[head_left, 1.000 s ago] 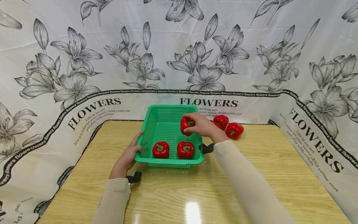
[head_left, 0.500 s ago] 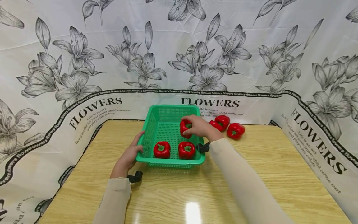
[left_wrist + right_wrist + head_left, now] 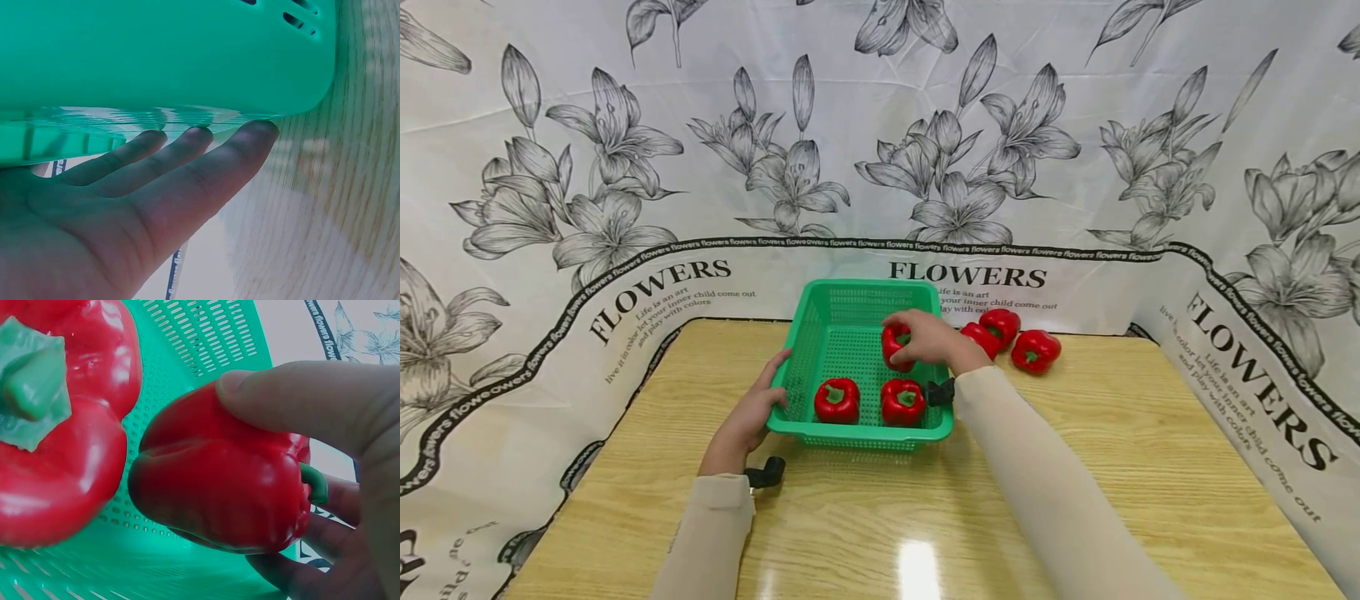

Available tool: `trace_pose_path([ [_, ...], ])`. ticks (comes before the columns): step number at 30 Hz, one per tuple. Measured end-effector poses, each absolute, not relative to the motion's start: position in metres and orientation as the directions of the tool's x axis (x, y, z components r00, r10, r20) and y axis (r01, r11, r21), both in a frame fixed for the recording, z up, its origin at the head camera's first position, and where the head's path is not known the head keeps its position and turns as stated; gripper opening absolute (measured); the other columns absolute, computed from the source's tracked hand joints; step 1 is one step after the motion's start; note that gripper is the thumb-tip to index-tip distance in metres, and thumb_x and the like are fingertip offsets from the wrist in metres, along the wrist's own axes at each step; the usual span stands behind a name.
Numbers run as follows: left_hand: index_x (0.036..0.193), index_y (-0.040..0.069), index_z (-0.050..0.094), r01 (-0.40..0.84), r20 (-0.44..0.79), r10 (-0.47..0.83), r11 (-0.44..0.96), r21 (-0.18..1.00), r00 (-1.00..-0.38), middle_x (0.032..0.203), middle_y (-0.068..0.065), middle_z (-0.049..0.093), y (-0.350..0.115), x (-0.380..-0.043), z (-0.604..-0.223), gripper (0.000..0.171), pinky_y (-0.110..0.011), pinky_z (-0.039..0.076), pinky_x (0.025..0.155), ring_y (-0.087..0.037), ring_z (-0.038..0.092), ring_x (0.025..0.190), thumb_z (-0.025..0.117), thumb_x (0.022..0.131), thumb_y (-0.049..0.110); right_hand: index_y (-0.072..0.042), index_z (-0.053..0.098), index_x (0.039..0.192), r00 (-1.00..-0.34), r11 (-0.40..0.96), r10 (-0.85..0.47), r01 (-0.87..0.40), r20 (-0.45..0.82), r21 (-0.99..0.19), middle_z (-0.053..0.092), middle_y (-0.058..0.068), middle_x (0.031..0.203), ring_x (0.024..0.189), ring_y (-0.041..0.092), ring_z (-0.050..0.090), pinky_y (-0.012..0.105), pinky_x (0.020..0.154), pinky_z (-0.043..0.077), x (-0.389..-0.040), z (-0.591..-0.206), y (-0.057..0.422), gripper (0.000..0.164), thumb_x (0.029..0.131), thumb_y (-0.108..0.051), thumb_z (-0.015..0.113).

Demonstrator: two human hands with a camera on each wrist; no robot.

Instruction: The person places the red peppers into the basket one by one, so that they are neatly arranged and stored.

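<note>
A green plastic basket [image 3: 865, 435] stands on the table with two red bell peppers inside near its front wall, a left pepper [image 3: 837, 405] and a right pepper [image 3: 895, 410]. Over the basket's right side, my right hand [image 3: 929, 340] grips another bell pepper [image 3: 215, 472] between thumb and fingers. In the right wrist view that pepper lies sideways, its green stem toward the palm. My left hand [image 3: 751, 417] touches the basket's left side. Its fingers [image 3: 187, 175] look fairly straight against the green plastic in the left wrist view.
Three more red bell peppers sit on the table right of the basket: a near one [image 3: 1036, 353], a back one [image 3: 1002, 323] and a partly hidden one [image 3: 981, 337]. The wooden table [image 3: 820, 533] meets a flower-printed cloth [image 3: 820, 192] behind.
My right hand, with the bell pepper, has shifted slightly left and down within the basket. The left hand stays at the basket's side. The whole view has drifted slightly.
</note>
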State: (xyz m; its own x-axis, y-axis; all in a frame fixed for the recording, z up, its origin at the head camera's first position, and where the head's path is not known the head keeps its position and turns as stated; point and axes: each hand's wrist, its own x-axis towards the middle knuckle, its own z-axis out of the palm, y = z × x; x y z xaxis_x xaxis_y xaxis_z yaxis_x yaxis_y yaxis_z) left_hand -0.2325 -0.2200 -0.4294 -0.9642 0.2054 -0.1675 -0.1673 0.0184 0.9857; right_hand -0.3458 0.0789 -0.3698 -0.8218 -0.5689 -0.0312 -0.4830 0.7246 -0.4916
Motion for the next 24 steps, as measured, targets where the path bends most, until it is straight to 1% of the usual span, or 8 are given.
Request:
trace_pose_path([
  [3,0.157,0.032,0.009,-0.169,-0.168,0.207,0.016,0.986,-0.964,0.162,-0.015,-0.002,-0.220,-0.233,-0.429,0.094,-0.040,0.041,0.084,-0.040,0.017,0.140,0.038,0.076,-0.006,-0.013,0.050,0.141,-0.809,0.732,-0.586,-0.504,-0.046,-0.459,0.050,0.011,0.139,0.123,0.028,0.046,0.045,0.100,0.043,-0.348,-0.371,0.077,0.066,0.079,-0.019,0.074],
  [7,0.155,0.039,0.012,-0.158,-0.160,0.188,0.026,0.987,-0.969,0.162,-0.012,0.000,-0.222,-0.241,-0.444,0.093,-0.040,0.042,0.083,-0.038,0.019,0.139,0.037,0.077,-0.005,-0.011,0.050,0.141,-0.795,0.747,-0.602,-0.527,-0.074,-0.406,0.053,0.013,0.134,0.119,0.028,0.049,0.045,0.099,0.044,-0.352,-0.374,0.073,0.070,0.076,-0.018,0.075],
  [9,0.154,0.041,0.013,-0.150,-0.154,0.181,0.035,0.988,-0.971,0.162,-0.011,0.000,-0.222,-0.242,-0.447,0.093,-0.039,0.042,0.084,-0.036,0.020,0.139,0.037,0.077,-0.004,-0.010,0.051,0.140,-0.794,0.756,-0.601,-0.531,-0.086,-0.382,0.054,0.013,0.131,0.116,0.028,0.050,0.044,0.098,0.045,-0.354,-0.376,0.072,0.070,0.075,-0.018,0.075],
  [14,0.154,0.041,0.014,-0.139,-0.143,0.176,0.038,0.990,-0.974,0.162,-0.011,0.002,-0.222,-0.243,-0.449,0.093,-0.038,0.041,0.086,-0.035,0.020,0.138,0.038,0.076,-0.004,-0.011,0.052,0.139,-0.795,0.776,-0.596,-0.535,-0.111,-0.333,0.056,0.014,0.126,0.112,0.028,0.051,0.043,0.095,0.046,-0.356,-0.379,0.070,0.068,0.075,-0.018,0.074],
  [19,0.154,0.041,0.015,-0.141,-0.147,0.169,0.045,0.989,-0.975,0.162,-0.011,0.002,-0.223,-0.244,-0.450,0.093,-0.037,0.041,0.085,-0.035,0.020,0.138,0.038,0.075,-0.004,-0.011,0.053,0.139,-0.787,0.779,-0.600,-0.536,-0.141,-0.326,0.058,0.012,0.127,0.114,0.027,0.051,0.042,0.097,0.046,-0.357,-0.381,0.066,0.065,0.077,-0.018,0.074],
  [24,0.153,0.041,0.015,-0.145,-0.150,0.164,0.044,0.988,-0.975,0.162,-0.011,0.002,-0.223,-0.245,-0.450,0.093,-0.037,0.042,0.084,-0.035,0.020,0.137,0.038,0.076,-0.004,-0.013,0.053,0.138,-0.794,0.797,-0.581,-0.509,-0.181,-0.325,0.059,0.010,0.127,0.115,0.027,0.050,0.043,0.099,0.045,-0.356,-0.382,0.063,0.063,0.079,-0.020,0.074],
])
